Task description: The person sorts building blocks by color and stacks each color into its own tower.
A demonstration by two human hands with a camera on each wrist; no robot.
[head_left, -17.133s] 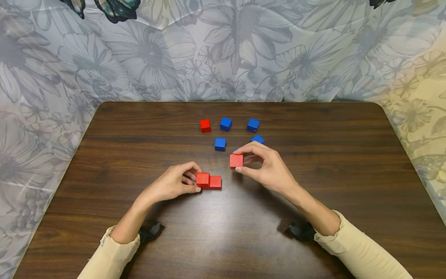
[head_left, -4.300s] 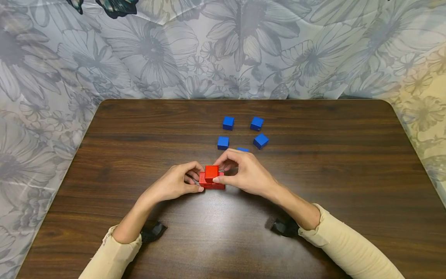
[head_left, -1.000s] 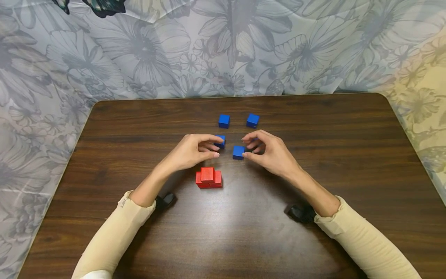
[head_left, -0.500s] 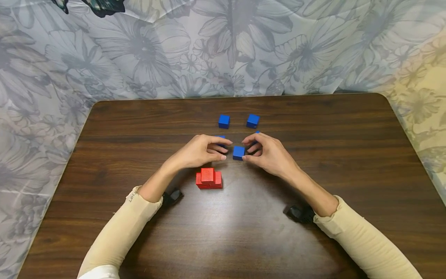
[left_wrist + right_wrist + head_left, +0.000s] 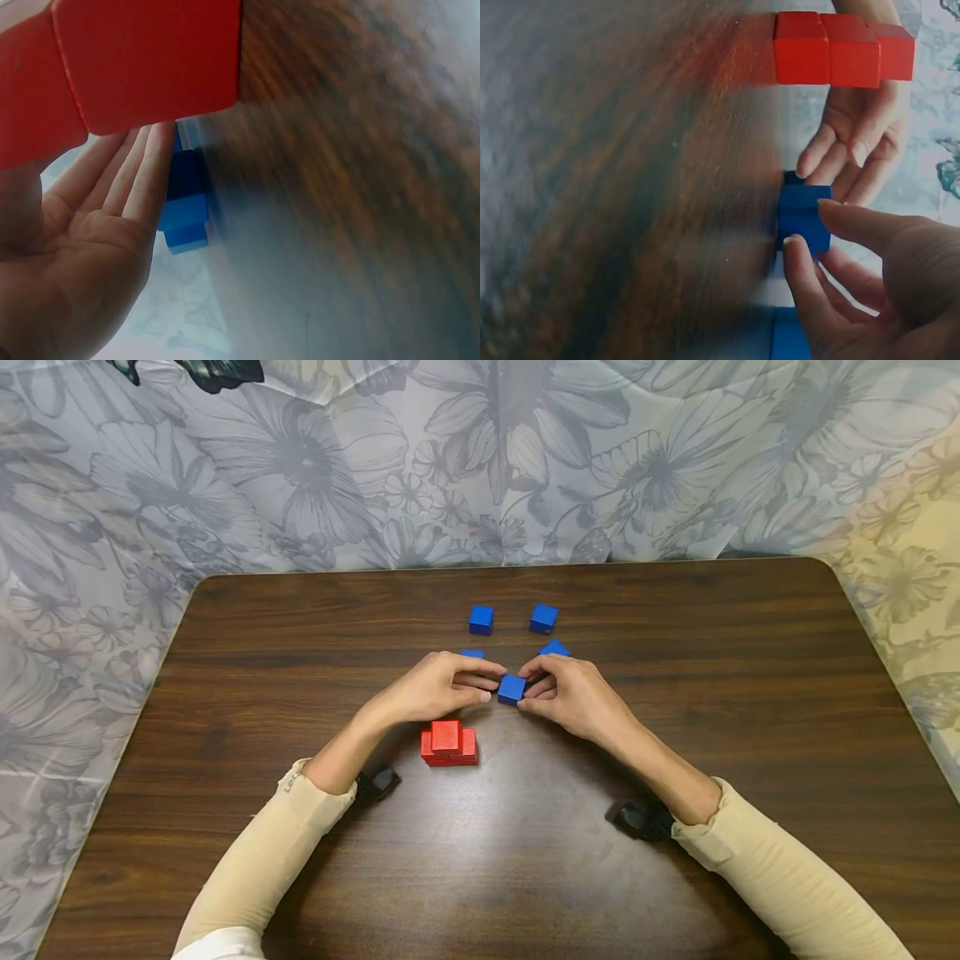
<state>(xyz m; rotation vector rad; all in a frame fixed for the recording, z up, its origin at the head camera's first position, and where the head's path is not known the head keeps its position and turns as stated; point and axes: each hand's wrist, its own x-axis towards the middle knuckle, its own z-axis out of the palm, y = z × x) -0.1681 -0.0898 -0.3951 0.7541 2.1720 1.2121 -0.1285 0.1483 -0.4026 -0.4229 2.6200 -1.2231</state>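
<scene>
A small blue cube point(image 5: 512, 690) rests on the dark wooden table between my two hands. My right hand point(image 5: 577, 693) pinches it with thumb and fingers from the right, as the right wrist view also shows. On the cube's other side is my left hand point(image 5: 431, 687), its fingers extended with the tips close to the cube; whether they touch it I cannot tell. Just in front of the left hand stands a stepped stack of red cubes point(image 5: 447, 739), narrowing to one cube on top. In the left wrist view, red cubes point(image 5: 150, 60) hide the left fingertips.
Two blue cubes point(image 5: 482, 620) sit farther back. Another blue cube point(image 5: 555, 648) shows behind the right hand. A further blue cube point(image 5: 472, 653) is mostly hidden by the left hand. A floral cloth point(image 5: 510, 460) hangs behind the table's far edge.
A red stack has been built and my hands have left it. Over the last second, my left hand moved right towards the near blue cube; my right fingers closed on that cube, which turned slightly.
</scene>
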